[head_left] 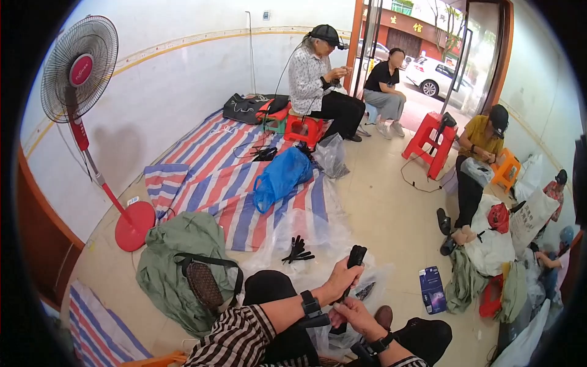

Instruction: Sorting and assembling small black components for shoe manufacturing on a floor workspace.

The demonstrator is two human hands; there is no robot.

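My left hand [342,279] is closed around a bundle of slim black pieces [356,255], whose upper ends stick out above the fingers. They look like small dark sticks or clips; the exact kind does not show. Just below it, my right hand [356,316] has its fingers drawn together close to the bundle's lower end. What it pinches, if anything, is too small to tell. Several similar black pieces [297,251] lie in a loose pile on clear plastic sheeting [269,260] in front of my knees. More dark pieces show partly through the plastic under my hands.
A green cloth bag [183,269] lies at my left, near a red standing fan [131,226]. A blue plastic bag [284,177] rests on the striped sheet [214,159]. A dark printed box [432,289] is on the floor at right. Several people sit around the room, some on stools.
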